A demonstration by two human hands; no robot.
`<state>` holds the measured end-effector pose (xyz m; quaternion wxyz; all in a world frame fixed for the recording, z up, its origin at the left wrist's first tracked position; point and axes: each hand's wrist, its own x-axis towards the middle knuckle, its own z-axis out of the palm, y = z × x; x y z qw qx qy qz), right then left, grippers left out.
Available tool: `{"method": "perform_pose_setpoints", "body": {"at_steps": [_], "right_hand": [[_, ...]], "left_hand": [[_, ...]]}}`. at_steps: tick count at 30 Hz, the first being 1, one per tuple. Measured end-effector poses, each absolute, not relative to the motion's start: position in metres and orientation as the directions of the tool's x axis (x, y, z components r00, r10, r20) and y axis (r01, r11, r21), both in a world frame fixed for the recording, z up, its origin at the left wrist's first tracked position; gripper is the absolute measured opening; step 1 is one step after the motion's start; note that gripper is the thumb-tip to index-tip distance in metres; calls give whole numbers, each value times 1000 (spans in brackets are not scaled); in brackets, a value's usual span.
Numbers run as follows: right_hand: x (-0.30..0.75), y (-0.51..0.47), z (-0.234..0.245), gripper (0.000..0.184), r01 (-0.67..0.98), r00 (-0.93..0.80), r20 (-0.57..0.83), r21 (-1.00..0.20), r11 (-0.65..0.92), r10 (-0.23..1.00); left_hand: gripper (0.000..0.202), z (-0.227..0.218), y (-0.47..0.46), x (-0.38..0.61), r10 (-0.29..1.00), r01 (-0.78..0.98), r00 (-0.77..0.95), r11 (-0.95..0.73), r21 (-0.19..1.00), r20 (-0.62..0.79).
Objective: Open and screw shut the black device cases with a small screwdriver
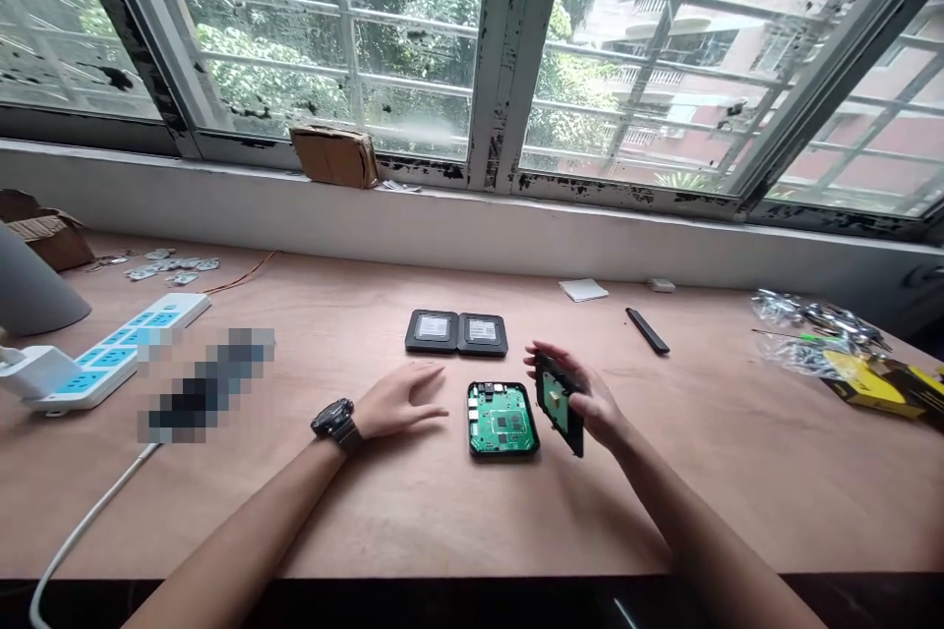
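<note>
A small black box with a green circuit board [503, 421] lies on the table before me, its board facing up. To its right, my right hand [596, 403] grips a black cover [559, 403] by its edges, tilted upright above the table. A metallic plate and a small pale block show on the cover's inner face. My left hand [402, 403], with a black watch on the wrist, rests left of the box with fingers apart and holds nothing. Behind the box, two black square cases with white labels [457, 330] lie side by side.
A white power strip [125, 351] and a pixelated dark object [213, 388] lie on the left. A black bar [647, 331] and a white paper [583, 290] sit at the back right. Plastic-bagged items [803, 334] and yellow-black boxes [877, 388] lie far right.
</note>
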<state>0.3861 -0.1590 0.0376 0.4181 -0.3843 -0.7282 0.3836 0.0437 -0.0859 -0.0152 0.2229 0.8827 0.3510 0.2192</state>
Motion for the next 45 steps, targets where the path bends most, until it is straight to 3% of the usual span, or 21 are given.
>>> {"method": "perform_pose_setpoints", "body": {"at_steps": [5, 10, 22, 45], "right_hand": [[340, -144, 49, 99, 528, -637, 232, -563, 636, 735], [319, -137, 29, 101, 595, -735, 96, -383, 706, 671], [323, -141, 18, 107, 649, -715, 58, -316, 692, 697], [315, -151, 23, 81, 738, -645, 165, -120, 664, 746]], "left_hand": [[55, -12, -82, 39, 764, 504, 592, -598, 623, 254], [50, -13, -84, 42, 755, 512, 594, -622, 592, 280], [43, -19, -81, 40, 745, 524, 594, -644, 557, 303], [35, -15, -83, 40, 729, 493, 607, -657, 570, 317]]}}
